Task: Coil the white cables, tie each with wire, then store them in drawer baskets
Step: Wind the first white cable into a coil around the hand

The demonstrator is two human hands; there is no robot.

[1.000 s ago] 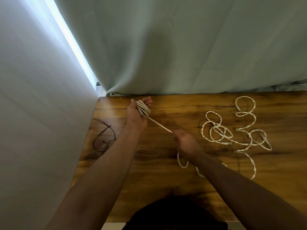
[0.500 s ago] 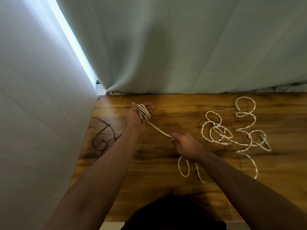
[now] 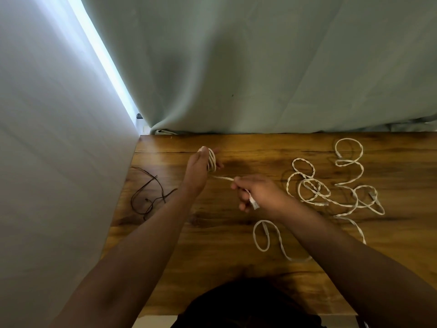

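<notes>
The left hand [image 3: 197, 170] holds the white cable [image 3: 211, 159] coiled round its fingers; the right hand [image 3: 257, 194] pinches its tail, seemingly near the plug.

Setting: a room in a home, it is judged, beside a window. Evidence recorded: a wood-grain table [image 3: 212, 245] pushed into the corner; a pale green fabric curtain [image 3: 260, 67] hung in folds down to the table's far edge; a plain white wall [image 3: 47, 162] at the left; a narrow strip of daylight [image 3: 104, 58] let in between curtain and wall.
</notes>
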